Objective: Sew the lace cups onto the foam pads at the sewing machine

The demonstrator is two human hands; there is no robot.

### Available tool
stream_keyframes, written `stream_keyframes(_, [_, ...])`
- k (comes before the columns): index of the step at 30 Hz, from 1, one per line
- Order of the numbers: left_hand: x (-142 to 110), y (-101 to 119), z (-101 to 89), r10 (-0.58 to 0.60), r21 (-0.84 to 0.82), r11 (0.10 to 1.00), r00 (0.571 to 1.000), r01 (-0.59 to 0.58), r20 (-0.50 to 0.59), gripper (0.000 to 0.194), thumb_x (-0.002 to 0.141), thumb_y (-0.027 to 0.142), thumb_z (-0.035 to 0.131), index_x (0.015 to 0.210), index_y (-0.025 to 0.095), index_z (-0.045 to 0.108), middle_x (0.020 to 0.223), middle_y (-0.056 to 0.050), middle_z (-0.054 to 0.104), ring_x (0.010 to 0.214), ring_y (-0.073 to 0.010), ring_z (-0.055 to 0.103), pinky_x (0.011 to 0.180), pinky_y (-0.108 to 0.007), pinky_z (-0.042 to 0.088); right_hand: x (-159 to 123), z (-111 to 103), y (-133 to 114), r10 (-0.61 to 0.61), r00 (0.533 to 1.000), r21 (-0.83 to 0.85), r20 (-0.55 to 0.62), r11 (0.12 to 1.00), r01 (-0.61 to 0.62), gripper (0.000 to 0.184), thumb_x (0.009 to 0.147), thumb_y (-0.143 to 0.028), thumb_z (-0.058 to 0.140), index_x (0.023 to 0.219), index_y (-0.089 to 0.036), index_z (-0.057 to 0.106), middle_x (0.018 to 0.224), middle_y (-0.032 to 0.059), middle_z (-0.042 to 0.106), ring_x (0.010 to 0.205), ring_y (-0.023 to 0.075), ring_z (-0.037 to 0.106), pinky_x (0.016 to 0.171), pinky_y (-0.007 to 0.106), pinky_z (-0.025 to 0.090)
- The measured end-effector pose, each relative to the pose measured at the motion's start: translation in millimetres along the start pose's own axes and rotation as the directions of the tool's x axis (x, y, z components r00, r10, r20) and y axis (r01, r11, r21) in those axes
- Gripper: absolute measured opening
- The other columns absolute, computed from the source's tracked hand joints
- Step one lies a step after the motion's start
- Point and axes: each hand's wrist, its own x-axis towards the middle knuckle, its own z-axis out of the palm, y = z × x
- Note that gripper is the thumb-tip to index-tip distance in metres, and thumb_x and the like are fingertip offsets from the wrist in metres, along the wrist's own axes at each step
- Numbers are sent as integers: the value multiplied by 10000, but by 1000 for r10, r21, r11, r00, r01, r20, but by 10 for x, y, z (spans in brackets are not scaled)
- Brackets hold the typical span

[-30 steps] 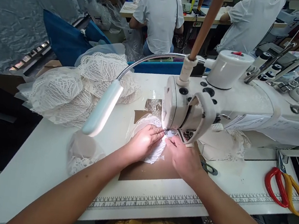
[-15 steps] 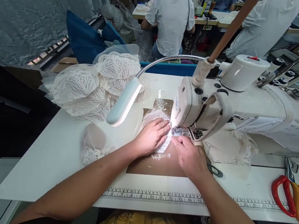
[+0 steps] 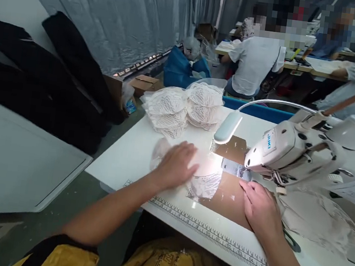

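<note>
**Left hand flat on the lace piece, right hand resting by the needle plate**

Loosely spread, the left hand (image 3: 176,164) has no closed grip: its palm and fingers lie on top of a pale lace piece (image 3: 204,183), pressing it to the tabletop (image 3: 122,160) rather than pinching it. The hand is blurred, so the exact finger contact cannot be told. The lace piece lies just left of the needle plate (image 3: 236,169), partly on the white tabletop and partly on a brown panel (image 3: 228,197), brightly lit from above.

The right hand (image 3: 261,206) rests open and flat on the brown panel, fingers pointing toward the needle plate, holding nothing and well clear of the lace piece.

Above the lace hangs a small lamp (image 3: 228,126) on a bent metal neck. The sewing machine (image 3: 292,149) head stands over the needle plate, to the right. Beige fabric (image 3: 316,217) lies under the machine arm, right of the right hand. A printed ruler (image 3: 210,232) runs along the tabletop's near edge. A heap of white lace (image 3: 183,108) sits at the far left corner. Other people sit at tables beyond, backs turned.
</note>
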Motion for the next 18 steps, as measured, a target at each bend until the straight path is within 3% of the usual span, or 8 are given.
stream_keyframes(2, [-224,-329,-65,-255,82,961,961,264,-105,303,900,332,479,1085,102,546,1150,-193,590,1135,-334,508,963,-502,413,-9,19,22,-3,1000,17,-2,1000,3,387,871,-140,375,1108,-280,647,945,98,654,819,292,596,697,442,446])
stream_keyframes(4, [-434,-626,-74,-415,29,907,904,420,-103,202,874,290,464,917,117,559,998,-188,618,1031,-334,561,884,-485,455,-15,22,39,-13,1000,35,5,999,13,381,873,-152,390,1127,-294,638,983,100,662,844,303,610,718,463,460])
stream_keyframes(8, [-766,-890,-64,-483,-175,870,869,461,-113,216,915,277,365,853,164,539,1060,-141,628,990,-259,599,834,-378,489,-30,-79,8,11,999,162,33,987,-16,329,919,-252,429,1174,-342,616,1135,78,659,1028,321,614,836,487,485])
stream_keyframes(10, [-871,-822,-115,-522,-402,803,845,440,-119,260,947,362,370,862,180,534,950,-76,651,878,-206,618,750,-304,500,-41,-200,-88,36,996,277,78,959,-56,308,920,-327,461,1188,-337,612,1221,66,628,1128,320,579,902,494,486])
stream_keyframes(13, [-932,-505,-264,-564,-724,615,816,312,-127,285,948,437,430,877,182,535,832,-24,638,766,-163,604,689,-255,484,-36,-428,-378,79,976,485,202,858,-170,416,892,-425,527,1284,-291,558,1309,90,573,1144,304,577,922,475,505])
stream_keyframes(15, [-910,-206,-366,-461,-761,619,874,194,-152,240,950,387,457,895,176,556,990,-56,649,898,-178,605,786,-276,479,3,-551,-638,46,954,628,297,743,-232,607,872,-447,562,1430,-274,397,1342,117,546,1158,292,571,935,464,501])
stream_keyframes(17, [-860,95,-434,-245,-771,635,960,50,-140,187,964,310,440,903,179,560,1102,-72,633,983,-183,594,814,-274,467,74,-596,-881,-25,929,740,368,613,-277,776,845,-421,607,1504,-268,228,1429,138,459,1229,286,518,940,431,495])
stream_keyframes(18, [-831,226,-451,-133,-788,615,983,-20,-129,171,969,278,426,910,181,554,1123,-74,626,982,-178,594,808,-270,464,113,-582,-974,-35,931,781,362,557,-283,834,811,-393,647,1508,-261,208,1440,148,440,1227,286,515,906,405,508])
